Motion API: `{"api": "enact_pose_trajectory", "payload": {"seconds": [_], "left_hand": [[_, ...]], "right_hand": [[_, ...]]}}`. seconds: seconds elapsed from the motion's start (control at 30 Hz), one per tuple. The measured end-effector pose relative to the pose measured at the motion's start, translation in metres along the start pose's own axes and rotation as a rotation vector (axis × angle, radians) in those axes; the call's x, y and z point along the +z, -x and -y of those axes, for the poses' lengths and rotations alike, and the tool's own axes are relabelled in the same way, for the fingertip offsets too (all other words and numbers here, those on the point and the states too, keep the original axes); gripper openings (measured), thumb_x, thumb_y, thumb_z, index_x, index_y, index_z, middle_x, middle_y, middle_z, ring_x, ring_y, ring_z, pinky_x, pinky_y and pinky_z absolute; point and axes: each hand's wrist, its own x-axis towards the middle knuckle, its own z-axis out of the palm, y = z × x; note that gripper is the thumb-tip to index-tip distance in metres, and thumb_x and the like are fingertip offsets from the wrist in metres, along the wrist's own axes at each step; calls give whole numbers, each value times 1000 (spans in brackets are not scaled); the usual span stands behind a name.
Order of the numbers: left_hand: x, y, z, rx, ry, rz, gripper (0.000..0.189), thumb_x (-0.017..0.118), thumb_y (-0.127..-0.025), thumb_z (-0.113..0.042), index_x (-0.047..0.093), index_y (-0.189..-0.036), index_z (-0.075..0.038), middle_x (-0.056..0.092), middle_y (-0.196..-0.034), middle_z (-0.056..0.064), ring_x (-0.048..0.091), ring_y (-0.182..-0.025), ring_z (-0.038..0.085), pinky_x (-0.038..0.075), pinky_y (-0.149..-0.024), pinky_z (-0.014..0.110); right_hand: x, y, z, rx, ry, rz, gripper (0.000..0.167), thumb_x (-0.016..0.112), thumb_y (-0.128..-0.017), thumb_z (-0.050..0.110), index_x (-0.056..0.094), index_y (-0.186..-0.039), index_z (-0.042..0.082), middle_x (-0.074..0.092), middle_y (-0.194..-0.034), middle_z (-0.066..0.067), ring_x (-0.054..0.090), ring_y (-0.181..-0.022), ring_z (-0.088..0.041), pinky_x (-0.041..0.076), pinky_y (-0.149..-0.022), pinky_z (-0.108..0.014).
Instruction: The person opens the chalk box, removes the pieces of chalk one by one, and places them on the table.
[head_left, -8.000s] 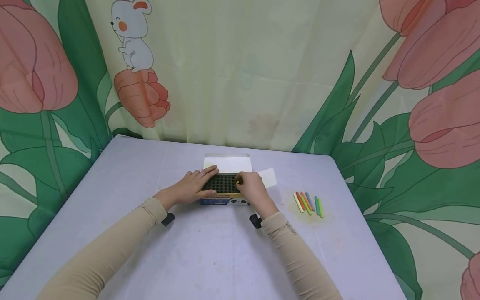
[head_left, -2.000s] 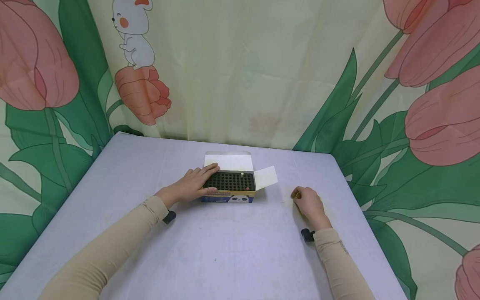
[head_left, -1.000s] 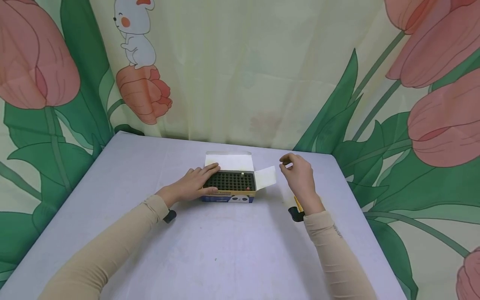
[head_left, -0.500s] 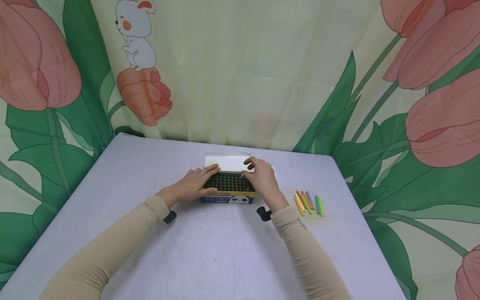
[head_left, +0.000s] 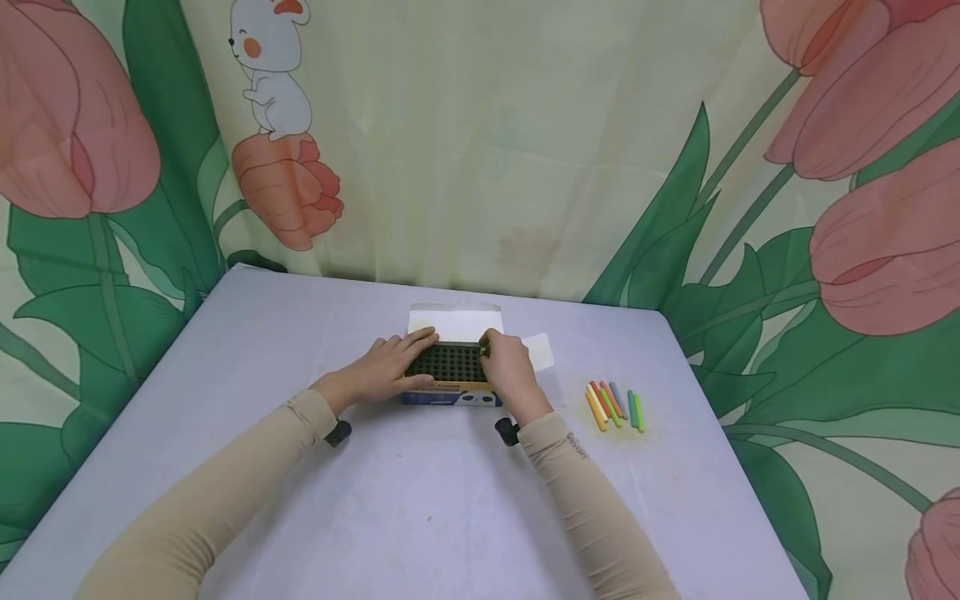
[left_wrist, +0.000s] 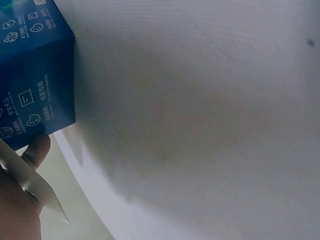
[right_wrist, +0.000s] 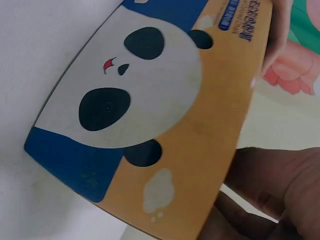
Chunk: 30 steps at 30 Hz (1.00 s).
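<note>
A chalk box (head_left: pixel 452 395) stands with its lid up, its dark tray full of holes (head_left: pixel 448 363) facing upward. Across its left end lies my left hand (head_left: pixel 382 367), fingers spread, thumb along the front edge. The left wrist view shows a fingertip (left_wrist: pixel 39 150) at the box's blue side (left_wrist: pixel 37 92). At the back right of the tray my right hand (head_left: pixel 512 367) pinches the top of a pale chalk stick (head_left: pixel 483 351); its lower part is hidden. In the right wrist view, thumb and fingers (right_wrist: pixel 270 175) reach behind the panda-printed front (right_wrist: pixel 160 90).
Several coloured chalk sticks (head_left: pixel 615 406) lie on the white tablecloth (head_left: pixel 420 517) to the right of the box. A white side flap (head_left: pixel 538 352) sticks out at the right, and the raised lid (head_left: pixel 456 322) stands behind. A printed curtain (head_left: pixel 465 150) hangs beyond the table.
An orange chalk stick has joined the ones on the table. My right hand has come back left from there to the tray and closed its fingertips on the pale stick. My left hand stays put.
</note>
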Motion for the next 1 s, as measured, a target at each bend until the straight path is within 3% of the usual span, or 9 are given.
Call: {"api": "enact_pose_trajectory", "payload": {"seconds": [0.3, 0.5, 1.0], "left_hand": [[0, 0, 1, -2, -13, -5, 82, 49, -104, -62, 20, -168, -19, 16, -174, 5, 48, -134, 40, 32, -110, 65], [2, -1, 0, -6, -13, -6, 82, 49, -104, -62, 20, -167, -19, 17, -174, 5, 48, -134, 40, 33, -109, 65], [5, 0, 2, -14, -5, -3, 82, 48, -104, -63, 19, -168, -20, 14, -174, 3, 48, -133, 40, 31, -111, 66]], "right_hand": [[11, -2, 2, -18, 92, -85, 15, 66, -102, 9, 70, -113, 0, 76, -96, -17, 74, -76, -25, 58, -61, -32], [14, -3, -1, -44, 139, -100, 10, 62, -105, 10, 66, -108, 2, 71, -84, -14, 67, -62, -22, 53, -53, -31], [17, 0, -5, -96, 102, -152, 9, 58, -107, 12, 63, -109, 5, 65, -72, -10, 57, -52, -17, 45, -47, -29]]}}
